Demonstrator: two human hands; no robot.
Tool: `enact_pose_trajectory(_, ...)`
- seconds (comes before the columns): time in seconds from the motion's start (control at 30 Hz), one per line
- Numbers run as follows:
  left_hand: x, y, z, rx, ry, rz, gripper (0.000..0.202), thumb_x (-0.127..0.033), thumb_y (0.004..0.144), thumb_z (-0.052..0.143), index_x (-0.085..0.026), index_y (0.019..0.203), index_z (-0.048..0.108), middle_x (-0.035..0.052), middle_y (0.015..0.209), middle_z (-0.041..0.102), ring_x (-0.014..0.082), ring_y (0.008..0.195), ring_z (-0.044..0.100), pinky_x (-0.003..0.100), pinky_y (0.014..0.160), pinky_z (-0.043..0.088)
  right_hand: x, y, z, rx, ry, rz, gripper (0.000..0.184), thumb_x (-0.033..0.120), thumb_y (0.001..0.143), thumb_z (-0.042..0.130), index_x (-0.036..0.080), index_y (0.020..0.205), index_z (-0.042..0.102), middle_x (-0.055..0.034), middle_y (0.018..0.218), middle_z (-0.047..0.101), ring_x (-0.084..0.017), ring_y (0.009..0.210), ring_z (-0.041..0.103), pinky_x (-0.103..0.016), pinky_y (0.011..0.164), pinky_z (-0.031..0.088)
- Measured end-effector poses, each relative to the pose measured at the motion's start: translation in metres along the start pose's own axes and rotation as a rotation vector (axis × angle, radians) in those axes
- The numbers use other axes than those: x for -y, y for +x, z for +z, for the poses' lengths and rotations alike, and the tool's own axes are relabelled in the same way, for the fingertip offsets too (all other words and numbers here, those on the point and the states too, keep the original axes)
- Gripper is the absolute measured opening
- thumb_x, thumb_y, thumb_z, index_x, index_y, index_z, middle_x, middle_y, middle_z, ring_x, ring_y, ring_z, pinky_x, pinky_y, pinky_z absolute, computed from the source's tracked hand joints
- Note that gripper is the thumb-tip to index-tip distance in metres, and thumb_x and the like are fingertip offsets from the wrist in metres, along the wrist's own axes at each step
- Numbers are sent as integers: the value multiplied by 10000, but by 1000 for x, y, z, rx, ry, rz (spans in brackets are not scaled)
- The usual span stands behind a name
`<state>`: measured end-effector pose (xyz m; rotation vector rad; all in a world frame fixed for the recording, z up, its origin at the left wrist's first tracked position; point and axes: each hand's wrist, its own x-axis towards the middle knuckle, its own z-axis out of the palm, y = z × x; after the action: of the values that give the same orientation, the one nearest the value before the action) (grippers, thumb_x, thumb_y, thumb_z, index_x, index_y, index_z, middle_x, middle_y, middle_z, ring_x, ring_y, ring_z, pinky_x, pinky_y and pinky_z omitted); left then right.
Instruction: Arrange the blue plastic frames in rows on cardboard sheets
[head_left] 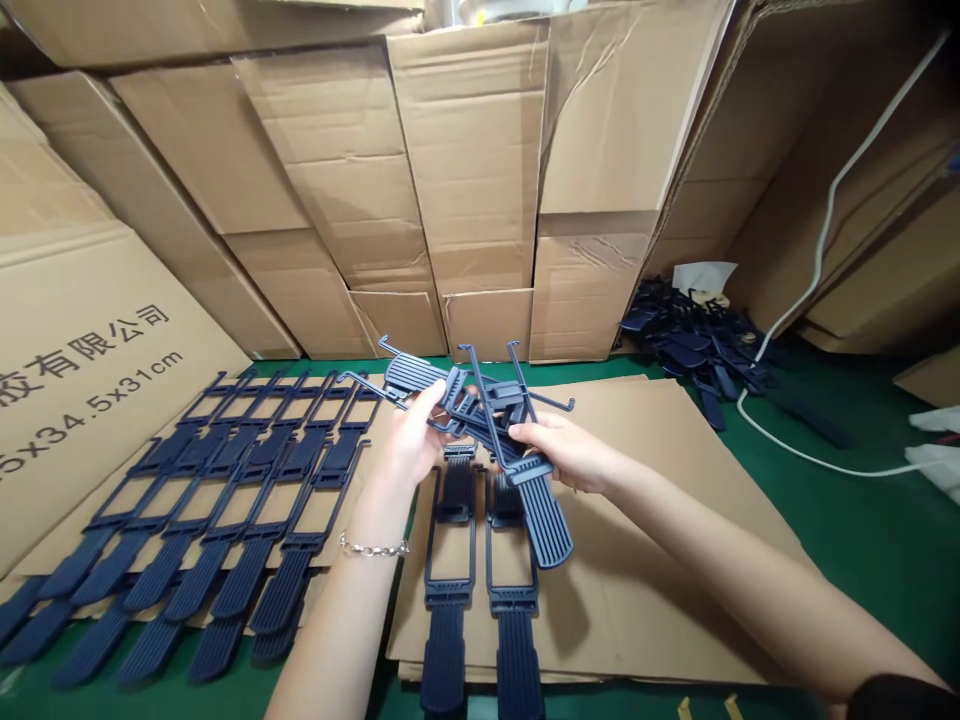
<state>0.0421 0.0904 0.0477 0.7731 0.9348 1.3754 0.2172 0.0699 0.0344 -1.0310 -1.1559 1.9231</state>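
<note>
My left hand (416,430), a chain bracelet at its wrist, grips a dark blue plastic bracket with a ribbed paddle (416,372) and thin hooked arms. In my right hand (570,455) is a second bracket of the same sort (546,520), its ribbed paddle pointing down toward me. The two pieces cross and overlap between my hands, so I cannot tell whether they are joined. Below them, two more such brackets, one on the left (444,650) and one beside it (517,655), lie side by side on a cardboard sheet (645,570).
Rows of similar brackets (247,580) lie on cardboard at the left. A loose heap of blue parts (690,345) is at the back right, near a white cable (817,260). Cardboard boxes (472,170) wall off the back of the green surface (862,550).
</note>
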Motion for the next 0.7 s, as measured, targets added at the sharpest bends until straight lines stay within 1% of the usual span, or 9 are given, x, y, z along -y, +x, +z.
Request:
enact_pose_trajectory(0.1,-7,5,-16,6,44,53,143,-233,691,626,-110,763,631,68,701,650,161,532,582,216,376,445,-6,2,0,32,-39,49,200,344,830,497,149,851,537,-47,722,665,-59,413,514,-122,297,288)
enact_pose_trajectory(0.17,-13,8,-25,-23,42,83,184,-229,724,576,-79,813,633,100,744,659,189,601,615,221,398,469,-8,1,-2,36,-2,38,270,382,834,491,144,952,544,-50,731,663,-71,451,537,-134,334,330)
enact_pose_trajectory(0.2,-15,9,-29,-46,21,106,195,-225,739,554,-70,828,631,108,767,661,197,637,626,226,422,489,-8,0,-4,15,24,-16,313,391,829,494,140,1010,542,-46,718,658,-84,488,557,-149,377,374)
enact_pose_trajectory(0.3,-19,4,-41,-105,-94,173,224,-222,780,488,-63,852,628,108,843,662,194,713,638,227,507,532,-10,-9,-20,-190,86,-296,425,403,789,518,128,1112,525,-17,648,629,-116,564,575,-201,502,454)
enact_pose_trajectory(0.37,-17,-5,-51,-156,-170,180,248,-226,802,453,-62,857,631,111,866,662,190,735,642,225,559,545,-11,-20,-40,-384,90,-393,464,376,743,539,161,1152,499,2,681,629,-104,537,545,-208,504,455)
enact_pose_trajectory(0.43,-14,-15,-62,-226,-226,170,270,-235,818,430,-58,850,632,123,867,663,195,745,647,230,596,551,-13,-35,-67,-526,32,-356,473,318,702,557,219,1157,480,18,780,630,-73,481,482,-199,466,434)
enact_pose_trajectory(0.5,-10,-22,-73,-283,-269,172,285,-232,831,407,-55,844,631,131,860,664,204,749,649,229,589,553,-17,-53,-96,-621,-83,-248,407,274,669,575,237,1070,514,28,788,598,-63,460,442,-179,403,378)
enact_pose_trajectory(0.6,-7,-25,-85,-305,-323,201,296,-212,840,376,-56,843,627,133,847,665,211,754,651,218,562,550,-27,-77,-129,-621,-169,-77,281,251,653,596,210,926,544,45,644,496,-56,430,377,-172,374,319)
enact_pose_trajectory(0.7,-5,-24,-90,-307,-360,219,305,-217,843,367,-60,846,628,125,848,666,220,751,652,228,574,553,-38,-94,-144,-665,-209,-28,253,301,656,606,191,877,552,66,537,377,-59,411,331,-178,372,285)
